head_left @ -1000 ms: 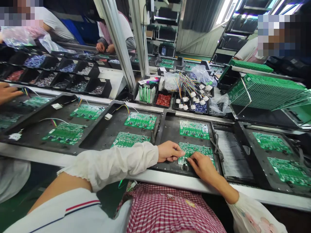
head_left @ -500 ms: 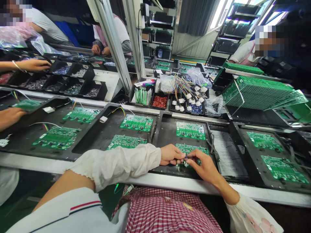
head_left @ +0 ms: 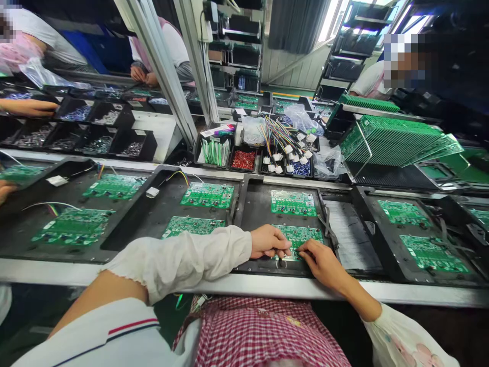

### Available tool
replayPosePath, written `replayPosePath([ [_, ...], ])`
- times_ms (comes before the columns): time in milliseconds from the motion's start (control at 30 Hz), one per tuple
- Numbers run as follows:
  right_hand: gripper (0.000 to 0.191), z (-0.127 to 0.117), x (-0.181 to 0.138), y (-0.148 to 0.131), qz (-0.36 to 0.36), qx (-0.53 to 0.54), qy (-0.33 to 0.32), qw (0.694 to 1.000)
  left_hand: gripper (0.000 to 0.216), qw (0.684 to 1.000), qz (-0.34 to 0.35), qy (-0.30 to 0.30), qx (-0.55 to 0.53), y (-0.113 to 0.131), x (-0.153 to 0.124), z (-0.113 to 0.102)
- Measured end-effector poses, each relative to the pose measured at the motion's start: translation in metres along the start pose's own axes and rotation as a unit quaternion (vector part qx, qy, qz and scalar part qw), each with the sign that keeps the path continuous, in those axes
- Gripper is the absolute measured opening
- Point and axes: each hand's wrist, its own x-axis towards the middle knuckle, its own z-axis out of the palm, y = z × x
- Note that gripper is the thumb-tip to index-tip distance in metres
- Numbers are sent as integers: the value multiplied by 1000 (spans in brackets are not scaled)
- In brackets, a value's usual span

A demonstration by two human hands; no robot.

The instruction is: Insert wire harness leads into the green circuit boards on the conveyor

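Note:
A green circuit board [head_left: 301, 233] lies in a black tray [head_left: 254, 211] directly under my hands. Over its left part is my left hand [head_left: 270, 241], fingers curled and pressed together; whatever they may hold is too small to make out. At the board's lower right, my right hand [head_left: 321, 260] has its thumb and fingertips pinched close to the surface, and any part between them is hidden. Behind it in the same tray sits a second green circuit board [head_left: 293, 203], with small dark components along its lower edge.
Beyond the trays stand bins of red components [head_left: 243, 160], green-white strips [head_left: 215, 153] and wire harnesses [head_left: 280, 145]. A rack of upright circuit boards [head_left: 393, 140] is at right. Trays with wired boards [head_left: 72, 226] lie at left, near a co-worker's hand [head_left: 5, 189]. A metal rail [head_left: 267, 286] runs along the front.
My hands have drawn slightly apart, and my right fingertips are now at the board. A small blue thing earlier between my fingertips no longer shows. The view has shifted slightly right.

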Motion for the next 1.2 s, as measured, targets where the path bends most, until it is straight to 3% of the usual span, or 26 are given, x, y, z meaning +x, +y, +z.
replayPosePath([
  [267,18,-6,0,-2,-50,47,-3,998,36,1000,-4,3,-26,2,2,3],
  [433,15,-12,3,-11,-10,82,68,994,34,998,-31,-27,-36,4,9,11],
  [533,19,-17,-3,-6,32,53,106,992,35,999,-34,-12,-34,6,15,12],
  [767,25,-22,-23,15,118,-52,27,991,42,998,-33,-26,-39,4,21,5],
  [1200,28,-11,-24,21,93,-98,54,989,38,996,-47,-41,-56,1,15,4],
])
